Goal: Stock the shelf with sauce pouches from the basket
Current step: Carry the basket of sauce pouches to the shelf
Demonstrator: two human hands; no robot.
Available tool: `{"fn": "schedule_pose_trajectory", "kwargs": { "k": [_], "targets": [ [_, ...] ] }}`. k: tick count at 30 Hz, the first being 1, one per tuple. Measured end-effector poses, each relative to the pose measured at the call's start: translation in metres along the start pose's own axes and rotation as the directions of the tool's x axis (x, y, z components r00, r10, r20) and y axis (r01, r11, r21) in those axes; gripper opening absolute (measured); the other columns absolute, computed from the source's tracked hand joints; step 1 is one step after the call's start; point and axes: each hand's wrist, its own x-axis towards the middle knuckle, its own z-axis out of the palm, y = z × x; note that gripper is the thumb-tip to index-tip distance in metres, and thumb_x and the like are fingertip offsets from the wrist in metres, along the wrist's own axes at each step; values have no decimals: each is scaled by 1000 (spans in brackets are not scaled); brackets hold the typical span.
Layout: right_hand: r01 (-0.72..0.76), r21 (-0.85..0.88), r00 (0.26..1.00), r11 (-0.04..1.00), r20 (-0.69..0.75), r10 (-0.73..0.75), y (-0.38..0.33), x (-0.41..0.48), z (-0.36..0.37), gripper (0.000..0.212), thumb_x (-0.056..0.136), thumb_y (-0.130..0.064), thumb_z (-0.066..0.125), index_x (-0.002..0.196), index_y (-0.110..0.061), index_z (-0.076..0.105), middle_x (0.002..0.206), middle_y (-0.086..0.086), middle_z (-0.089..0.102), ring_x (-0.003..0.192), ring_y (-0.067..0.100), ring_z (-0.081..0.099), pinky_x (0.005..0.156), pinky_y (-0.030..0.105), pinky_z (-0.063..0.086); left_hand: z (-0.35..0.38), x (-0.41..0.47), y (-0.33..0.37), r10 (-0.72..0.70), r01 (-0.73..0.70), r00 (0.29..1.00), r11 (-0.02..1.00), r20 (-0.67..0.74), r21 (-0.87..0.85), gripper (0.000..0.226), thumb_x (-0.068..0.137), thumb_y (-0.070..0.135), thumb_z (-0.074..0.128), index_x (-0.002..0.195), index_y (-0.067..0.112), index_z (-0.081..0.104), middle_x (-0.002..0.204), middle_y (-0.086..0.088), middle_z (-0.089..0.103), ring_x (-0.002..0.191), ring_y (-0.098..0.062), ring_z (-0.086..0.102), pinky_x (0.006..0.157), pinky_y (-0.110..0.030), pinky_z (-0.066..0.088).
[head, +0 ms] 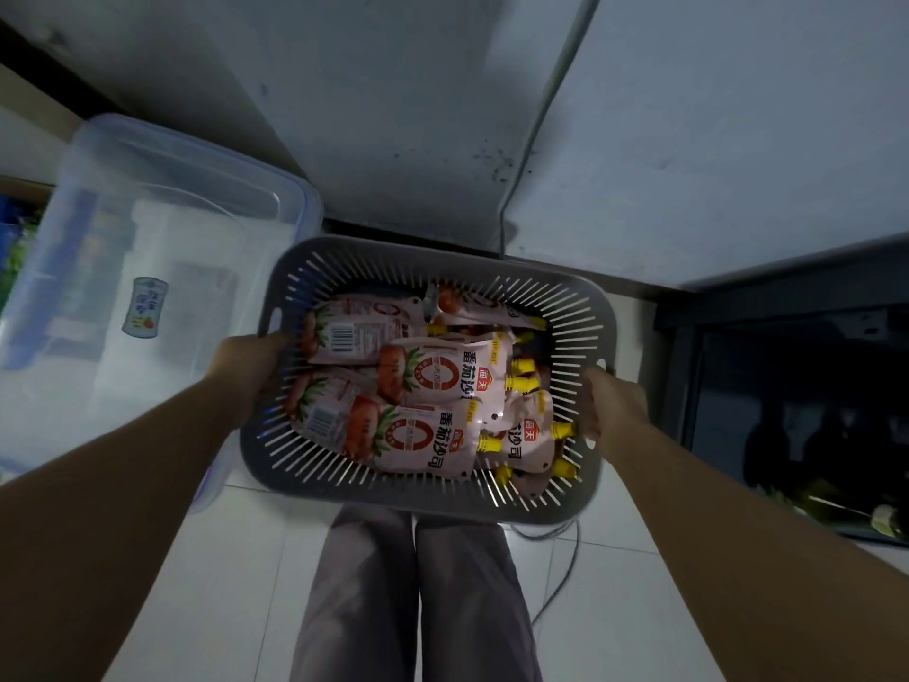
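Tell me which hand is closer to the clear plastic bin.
Left. The left hand grips the gray basket at its left rim, right beside the clear plastic bin; the right hand grips the opposite rim, across the basket from the bin.

The person wears loose grey trousers (pixel 374 598), while the left hand (pixel 243 369), right hand (pixel 615 406) and both forearms (pixel 147 475) are bare.

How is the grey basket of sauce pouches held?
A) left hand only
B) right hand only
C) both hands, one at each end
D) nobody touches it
C: the left hand grips the basket at its left end, and the right hand grips its right end.
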Motion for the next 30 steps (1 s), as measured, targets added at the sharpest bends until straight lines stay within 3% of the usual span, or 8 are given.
{"fn": "schedule_pose_trajectory", "kwargs": {
  "k": [6,11,14,16,20,24,27,30],
  "targets": [
    [-17,-77,1000,997,5,18,5,-13,-1,13,83,-13,57,71,-12,51,68,5,50,56,15,44,47,26,32,-11,-22,-3,-3,6,998,999,66,-41,57,88,15,56,127,-22,37,52,-30,57,15,-6,33,26,-7,26],
    [72,-188,997,980,47,-64,-8,-48,-8,7,83,-14,57,87,-9,57,81,12,60,69,22,56,53,29,40,-43,-57,-23,-78,86,995,989,69,-122,41,87,14,58,114,-18,54,50,-9,49,17,-7,40,25,-9,29],
    [105,-262,993,959,81,-87,-17,-81,-10,6,82,-12,57,83,-7,56,74,12,57,61,21,53,51,29,39,-71,-84,-43,-126,134,990,976,55,-171,22,88,12,56,76,-6,57,30,0,46,16,-5,37,25,-8,26],
    [129,-319,989,939,107,-99,-19,-104,-11,10,83,-12,56,74,-8,52,64,9,51,52,18,46,46,28,33,-88,-101,-65,-146,151,989,962,38,-227,27,88,13,56,63,6,49,24,4,43,17,-6,37,26,-9,27],
    [238,-443,969,864,170,-180,-23,-146,-2,20,85,-12,55,66,-10,47,59,6,43,49,17,39,45,27,29,-120,-137,-111,-198,188,980,906,15,-380,33,89,15,56,58,7,47,37,-1,40,27,-14,34,31,-11,27],
    [382,-540,922,750,275,-272,-19,-190,16,15,84,-17,56,87,-2,58,73,14,56,59,22,50,49,29,37,-148,-181,-161,-256,225,967,839,6,-495,32,88,19,58,61,5,51,44,-5,43,25,-11,33,29,-11,26],
    [480,-568,874,668,382,-302,-13,-229,36,17,82,-15,56,94,-2,56,71,14,54,54,22,48,46,26,36,-168,-215,-201,-305,226,952,768,-32,-600,32,88,16,56,60,2,49,34,-4,44,22,-12,33,30,-10,26],
    [551,-602,830,577,467,-305,0,-274,59,8,82,-12,54,77,-5,53,67,11,52,50,21,46,43,24,35,-185,-246,-234,-370,218,924,709,-91,-671,24,86,14,55,67,-1,51,50,-12,48,19,-12,37,27,-10,27]
  ]
}}
